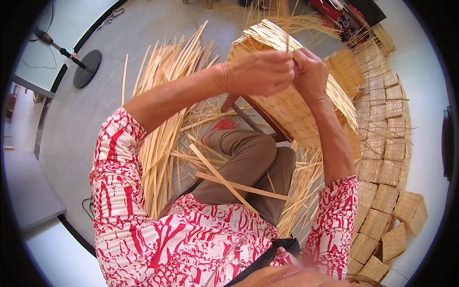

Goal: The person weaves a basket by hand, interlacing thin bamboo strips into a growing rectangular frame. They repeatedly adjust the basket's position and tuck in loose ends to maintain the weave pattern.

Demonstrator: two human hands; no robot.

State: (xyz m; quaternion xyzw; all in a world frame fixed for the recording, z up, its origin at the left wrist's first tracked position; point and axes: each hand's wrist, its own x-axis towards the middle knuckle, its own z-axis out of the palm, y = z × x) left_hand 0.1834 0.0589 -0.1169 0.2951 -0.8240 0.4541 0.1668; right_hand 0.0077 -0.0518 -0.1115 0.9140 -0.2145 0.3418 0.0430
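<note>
Both my hands meet, raised over a large woven bamboo basket [287, 112] that rests on its side on a dark wooden stool [263, 115]. My left hand [262, 72] is closed, its fingertips against those of my right hand [311, 71], which is closed too. Between them a narrow bamboo strip [288, 42] sticks up, its upper end smeared by motion. The fingertips hide how each hand pinches it. Two flat bamboo strips [224, 179] lie crossed over my lap.
Long loose bamboo strips [167, 100] cover the floor at the left, with more under the stool. Several woven boxes [382, 167] stand in rows along the right wall. A stand with a round black base [88, 69] is at the far left.
</note>
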